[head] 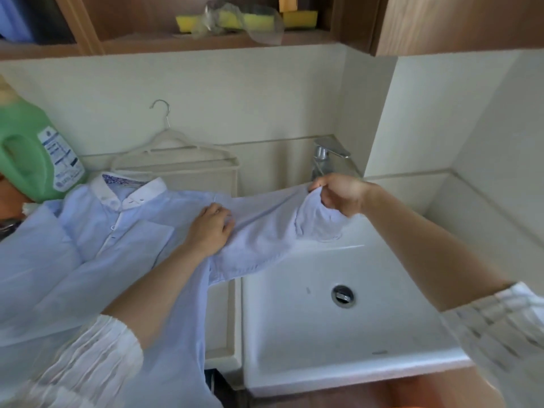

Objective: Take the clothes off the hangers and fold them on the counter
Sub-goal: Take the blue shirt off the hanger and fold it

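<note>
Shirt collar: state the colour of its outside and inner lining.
Shirt collar: white outside, blue-and-purple patterned lining, head view.

The shirt (117,240) lies on the counter (220,316), with the sink (323,334) at its 3 o'clock. One sleeve (265,231) stretches toward 3 o'clock over the sink's rim. The hanger (173,148) leans on the wall at the shirt's 12 o'clock. The bottle (32,151) stands at 10 o'clock, the faucet (326,157) at the sink's 12 o'clock, and sponges (244,20) sit on the shelf (147,45) above.

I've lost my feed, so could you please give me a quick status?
Left hand flat on shirt. Right hand pinching sleeve over sink.
</note>
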